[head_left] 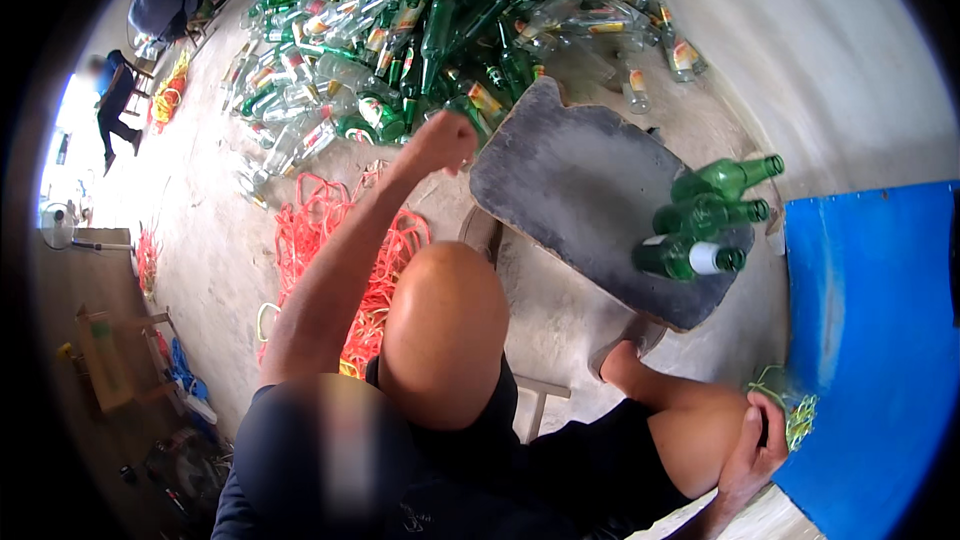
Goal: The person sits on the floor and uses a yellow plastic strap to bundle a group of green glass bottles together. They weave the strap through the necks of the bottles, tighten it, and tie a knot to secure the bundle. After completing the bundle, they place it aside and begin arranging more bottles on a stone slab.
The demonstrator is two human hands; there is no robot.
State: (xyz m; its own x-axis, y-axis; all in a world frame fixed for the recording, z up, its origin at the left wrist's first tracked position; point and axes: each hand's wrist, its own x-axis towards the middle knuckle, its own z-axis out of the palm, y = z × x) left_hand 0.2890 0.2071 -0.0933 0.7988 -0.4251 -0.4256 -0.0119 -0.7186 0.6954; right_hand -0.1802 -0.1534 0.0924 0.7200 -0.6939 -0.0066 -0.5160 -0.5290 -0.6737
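My left hand (444, 141) is stretched forward with curled fingers, at the near edge of a large heap of glass bottles (360, 79). A green bottle lies just beyond the knuckles; whether the fingers grip anything is hidden. To the right of that hand is a dark, worn board top (577, 165) with a ragged edge. Three green bottles stand at its right end: one (724, 178) farthest off, one (705, 216) in the middle, and one (675, 256) with a pale neck label nearest me. My right hand (754, 446) rests at my right knee, beside yellow-green straps (801, 424); its grasp is unclear.
Tangled red plastic straps (315, 210) lie on the concrete floor left of my knee. A blue panel (885, 300) stands close on the right. Two people sit at the far left, near a yellow-and-red strap bundle (169, 94). Wooden furniture (112, 360) is at lower left.
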